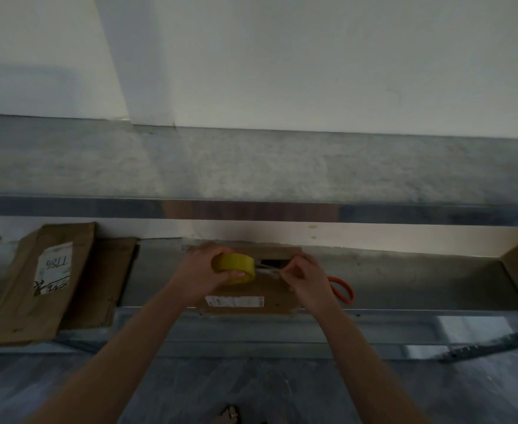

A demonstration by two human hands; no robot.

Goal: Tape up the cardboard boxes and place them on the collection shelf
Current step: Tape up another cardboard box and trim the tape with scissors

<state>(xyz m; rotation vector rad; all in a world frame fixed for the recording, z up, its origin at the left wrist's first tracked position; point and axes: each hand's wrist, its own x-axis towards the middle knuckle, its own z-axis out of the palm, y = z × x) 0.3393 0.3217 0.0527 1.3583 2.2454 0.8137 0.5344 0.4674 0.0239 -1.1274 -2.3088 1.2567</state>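
Left hand (pixel 204 269) grips tape roll (pixel 234 267); right hand (pixel 306 275) pinches strip.

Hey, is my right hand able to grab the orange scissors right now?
Probably, once freed: the orange scissors lie just beside the right hand, with nothing between, but it pinches the tape end.

The left forearm (pixel 129 347) comes in bare from about 7 o'clock and the right forearm (pixel 361 347) from about 5 o'clock, both angling toward 12 and drawing together. The left hand (pixel 204 272) curls round a yellow tape roll (pixel 236 264), thumb across its near face. Close at its 3 o'clock, the right hand (pixel 308 278) has its fingers bunched, seemingly pinching the tape strip (pixel 268 271) between thumb and forefinger; dim light blurs the fingertips.
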